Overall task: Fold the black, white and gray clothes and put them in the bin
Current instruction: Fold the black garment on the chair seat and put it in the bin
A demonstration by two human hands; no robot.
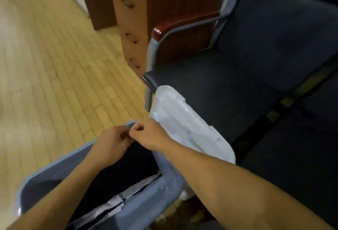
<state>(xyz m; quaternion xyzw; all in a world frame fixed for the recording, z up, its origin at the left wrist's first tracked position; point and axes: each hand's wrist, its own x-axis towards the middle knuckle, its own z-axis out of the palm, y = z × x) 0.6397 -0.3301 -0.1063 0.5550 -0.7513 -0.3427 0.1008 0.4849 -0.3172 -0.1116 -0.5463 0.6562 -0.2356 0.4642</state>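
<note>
Curled hands (111,142) (148,133) over smooth blue bin (146,206) — black fabric (117,173) (folded) inside.

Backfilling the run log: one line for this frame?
hands: left and right curled, touching at bin's far rim | bin: black cloth, white cloth inside | lid: leaning on chair

We are looking at what seems to be an office or waiting room. A dark upholstered chair (247,76) with a metal frame and glossy wooden armrest (184,24) is standing beside a wooden drawer cabinet (131,28) with metal handles, and pale wood-block parquet flooring (54,65) is stretching away to the left.
</note>
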